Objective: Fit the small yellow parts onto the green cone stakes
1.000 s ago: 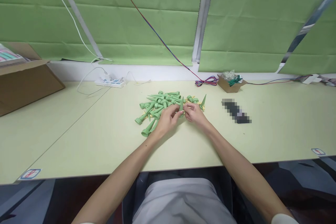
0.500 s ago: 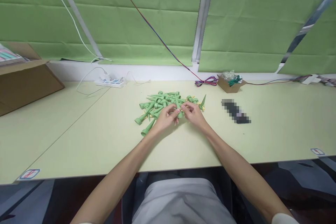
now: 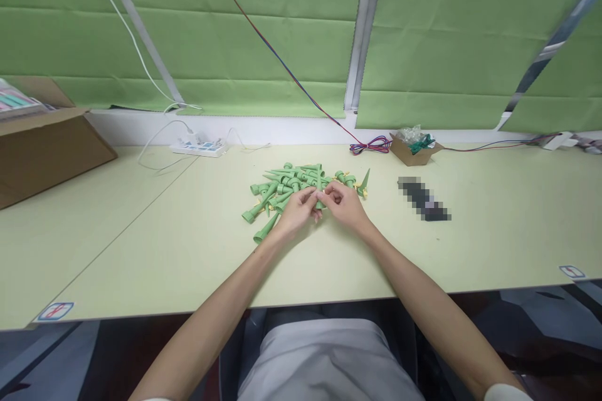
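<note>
Between my hands stands a green plastic watering spike [image 3: 319, 183], its pointed end up and its wider end low. My left hand [image 3: 299, 210] is closed around its lower part. The thumb and fingers of my right hand [image 3: 345, 203] press against the spike from the other side. Whether a small part sits between the fingertips I cannot make out. Just beyond and to the left lies a pile of similar green spikes [image 3: 277, 191], with small yellow pieces [image 3: 365, 193] among them at the right. One loose spike [image 3: 266, 229] lies nearest my left wrist.
A blurred dark object [image 3: 423, 199] lies on the table [image 3: 493, 219] to the right. Behind it are a small cardboard box [image 3: 414, 155] and coiled wires [image 3: 371, 145]. At the back left are a power strip [image 3: 200, 148] and a large cardboard box [image 3: 51, 150].
The spike between my hands has turned more upright. My right fingers have shifted slightly left, closer to my left thumb. The pile looks unchanged.
</note>
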The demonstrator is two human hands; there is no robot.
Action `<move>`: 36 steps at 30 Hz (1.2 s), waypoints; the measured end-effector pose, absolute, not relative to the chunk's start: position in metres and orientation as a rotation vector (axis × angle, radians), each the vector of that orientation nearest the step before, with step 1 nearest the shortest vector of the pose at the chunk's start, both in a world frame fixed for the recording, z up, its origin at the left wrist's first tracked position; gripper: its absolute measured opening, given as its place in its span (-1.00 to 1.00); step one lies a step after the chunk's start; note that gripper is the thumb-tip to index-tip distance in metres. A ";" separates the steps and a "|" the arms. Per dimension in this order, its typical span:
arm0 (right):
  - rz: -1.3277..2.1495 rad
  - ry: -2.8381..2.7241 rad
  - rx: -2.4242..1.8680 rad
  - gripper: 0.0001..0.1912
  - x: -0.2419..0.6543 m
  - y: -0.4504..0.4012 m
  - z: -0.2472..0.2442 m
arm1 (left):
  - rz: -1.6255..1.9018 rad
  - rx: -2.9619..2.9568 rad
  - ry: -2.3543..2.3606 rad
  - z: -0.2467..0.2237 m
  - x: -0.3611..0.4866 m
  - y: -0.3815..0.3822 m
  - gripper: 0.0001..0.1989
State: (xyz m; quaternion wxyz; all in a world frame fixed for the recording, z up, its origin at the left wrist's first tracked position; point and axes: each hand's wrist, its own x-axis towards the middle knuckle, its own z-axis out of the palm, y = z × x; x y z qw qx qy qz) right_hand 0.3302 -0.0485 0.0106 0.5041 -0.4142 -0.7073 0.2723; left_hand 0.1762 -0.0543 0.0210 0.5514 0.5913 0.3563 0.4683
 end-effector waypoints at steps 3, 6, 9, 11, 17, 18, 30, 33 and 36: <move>0.650 -1.765 -0.999 -0.69 0.329 -0.052 0.013 | 1.101 1.356 0.862 0.021 0.176 -0.055 -0.65; 0.656 -1.783 -0.995 -0.69 0.328 -0.055 0.015 | 1.073 1.295 0.851 0.020 0.175 -0.054 -0.66; 0.643 -1.776 -0.986 -0.69 0.328 -0.056 0.016 | 1.064 1.216 0.825 0.020 0.175 -0.054 -0.62; 0.625 -1.780 -0.962 -0.68 0.329 -0.056 0.017 | 1.059 1.196 0.811 0.020 0.175 -0.054 -0.61; 0.591 -1.836 -0.900 -0.65 0.330 -0.055 0.014 | 1.045 1.187 0.777 0.021 0.176 -0.055 -0.63; 0.594 -1.840 -0.893 -0.64 0.331 -0.055 0.014 | 1.046 1.184 0.777 0.020 0.176 -0.055 -0.64; 0.599 -1.861 -0.906 -0.61 0.331 -0.055 0.015 | 1.065 1.180 0.792 0.017 0.177 -0.054 -0.64; 0.594 -1.846 -0.917 -0.61 0.330 -0.056 0.016 | 1.080 1.157 0.785 0.017 0.178 -0.055 -0.61; 0.601 -1.834 -0.924 -0.59 0.329 -0.056 0.017 | 1.098 1.134 0.781 0.016 0.178 -0.056 -0.60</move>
